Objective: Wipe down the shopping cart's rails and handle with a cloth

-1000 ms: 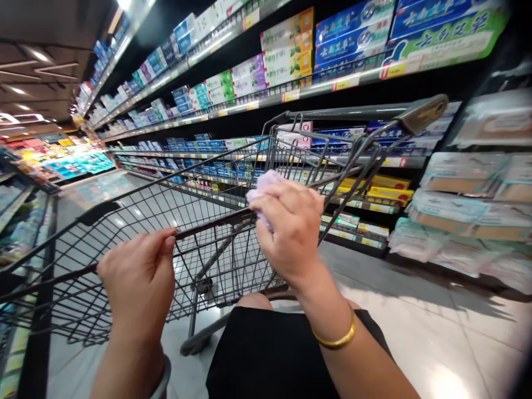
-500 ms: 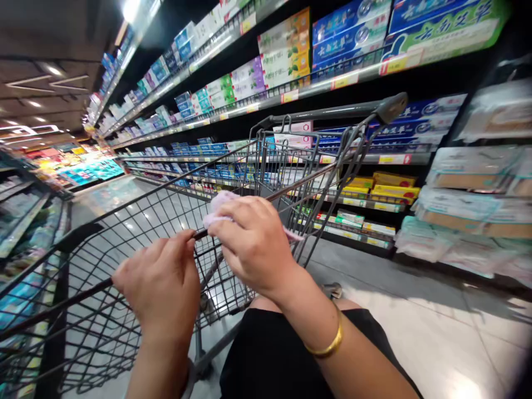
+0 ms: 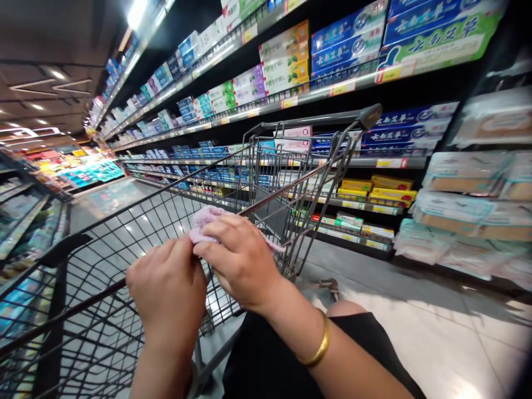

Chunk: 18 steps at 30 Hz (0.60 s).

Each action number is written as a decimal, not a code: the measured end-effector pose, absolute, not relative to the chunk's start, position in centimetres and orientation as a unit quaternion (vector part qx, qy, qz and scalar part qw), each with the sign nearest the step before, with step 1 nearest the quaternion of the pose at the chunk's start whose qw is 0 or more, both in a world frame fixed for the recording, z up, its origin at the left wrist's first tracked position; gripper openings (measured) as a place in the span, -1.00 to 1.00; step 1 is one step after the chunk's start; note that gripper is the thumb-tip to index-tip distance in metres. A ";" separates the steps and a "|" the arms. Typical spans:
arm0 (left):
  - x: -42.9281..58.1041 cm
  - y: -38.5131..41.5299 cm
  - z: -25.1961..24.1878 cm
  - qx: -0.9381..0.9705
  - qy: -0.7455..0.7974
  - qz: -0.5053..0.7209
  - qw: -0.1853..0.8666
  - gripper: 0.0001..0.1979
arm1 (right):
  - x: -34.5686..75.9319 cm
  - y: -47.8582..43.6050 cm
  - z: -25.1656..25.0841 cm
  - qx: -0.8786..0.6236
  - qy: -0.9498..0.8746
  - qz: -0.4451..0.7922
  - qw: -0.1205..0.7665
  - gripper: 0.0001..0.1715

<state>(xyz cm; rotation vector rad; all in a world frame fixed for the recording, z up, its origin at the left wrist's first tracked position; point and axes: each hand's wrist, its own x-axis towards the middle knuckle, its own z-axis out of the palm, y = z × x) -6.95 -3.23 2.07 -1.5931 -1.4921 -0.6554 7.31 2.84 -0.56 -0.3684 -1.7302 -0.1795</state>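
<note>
A dark metal shopping cart (image 3: 286,191) stands close in front of me, its wire basket side running across the view. My left hand (image 3: 168,285) is closed around the basket's top rail. Just to its right, my right hand (image 3: 243,257) presses a pale purple cloth (image 3: 208,217) around the same rail. The cloth bunches up above the fingers, and a thin end of it shows past the far side of the hand. Both hands nearly touch at the thumbs. A gold bangle (image 3: 320,346) circles my right wrist.
Tall shelves of boxed goods (image 3: 285,58) line the far side of the aisle. Clear plastic packs (image 3: 461,210) hang at the right. Another shelf (image 3: 25,233) stands at the left. A cart wheel (image 3: 331,285) rests on the tiled floor near my knee.
My right hand and the cloth have slid left and down along the rail, closer to my left hand. The cart's handle end has shifted left in view.
</note>
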 end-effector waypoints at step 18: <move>-8.1 -1.8 2.0 -0.605 -0.633 -0.286 0.390 -0.68 | 6.8 5.5 -4.4 -0.270 -0.620 -0.039 0.735 -0.66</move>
